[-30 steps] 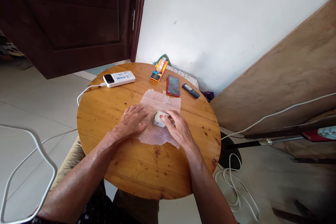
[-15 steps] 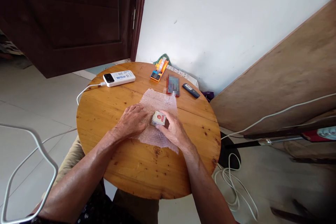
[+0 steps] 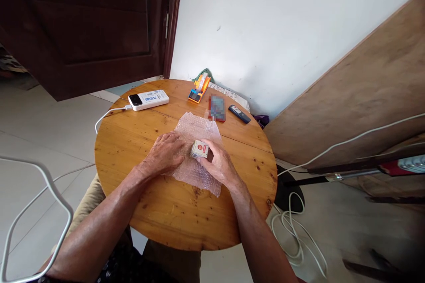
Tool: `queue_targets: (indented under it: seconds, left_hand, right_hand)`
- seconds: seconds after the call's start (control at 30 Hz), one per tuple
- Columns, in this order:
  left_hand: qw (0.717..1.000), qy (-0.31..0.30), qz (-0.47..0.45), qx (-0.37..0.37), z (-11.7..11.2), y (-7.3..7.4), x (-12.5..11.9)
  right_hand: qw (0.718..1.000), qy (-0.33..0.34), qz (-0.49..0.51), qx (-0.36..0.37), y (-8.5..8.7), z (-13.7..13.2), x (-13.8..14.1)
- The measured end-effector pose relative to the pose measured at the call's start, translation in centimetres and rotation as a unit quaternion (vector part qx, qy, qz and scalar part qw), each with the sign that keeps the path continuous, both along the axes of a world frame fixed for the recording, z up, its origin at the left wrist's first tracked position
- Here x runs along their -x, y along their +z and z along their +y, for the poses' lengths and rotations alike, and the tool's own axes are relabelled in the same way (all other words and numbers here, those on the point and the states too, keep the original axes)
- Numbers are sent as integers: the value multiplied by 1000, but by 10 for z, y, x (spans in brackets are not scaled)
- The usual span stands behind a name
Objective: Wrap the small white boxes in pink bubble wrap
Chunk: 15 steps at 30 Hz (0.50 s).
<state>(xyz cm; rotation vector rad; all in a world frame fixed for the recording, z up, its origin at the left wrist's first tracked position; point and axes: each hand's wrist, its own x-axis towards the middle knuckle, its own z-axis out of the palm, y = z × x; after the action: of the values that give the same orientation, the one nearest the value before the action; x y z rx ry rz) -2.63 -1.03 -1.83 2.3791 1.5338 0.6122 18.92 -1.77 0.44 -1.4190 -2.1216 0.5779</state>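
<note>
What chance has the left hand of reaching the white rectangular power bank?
Probably yes: the left hand touches the translucent plastic bubble wrap, seemingly free, and nothing stands between it and the power bank on the round brown wooden table.

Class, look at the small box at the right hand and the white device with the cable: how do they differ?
The small box is compact and blocky, while the white device is long and flat. The box carries red print; the device, blue. The right hand grips the box, whereas the device lies untouched on the table, a cable at its end. Both are pale.
</note>
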Motion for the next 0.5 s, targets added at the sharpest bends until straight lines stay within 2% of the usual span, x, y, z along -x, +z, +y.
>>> queue_targets:
  seconds: [0.17,0.3,0.4,0.5]
  left_hand:
    - [1000,-1,-2,-16,-1,-4,1]
    - [1000,6,2,7,1,-1,1]
    - [1000,11,-5,8,-4,14,2]
    - [998,-47,22,-24,-20,36,4]
  right_hand:
    - [1000,11,4,6,-2,1,-1]
    - [1000,14,1,6,-2,1,-2]
    - [1000,21,3,1,-1,0,-3]
    - [999,28,19,-2,-2,1,-4]
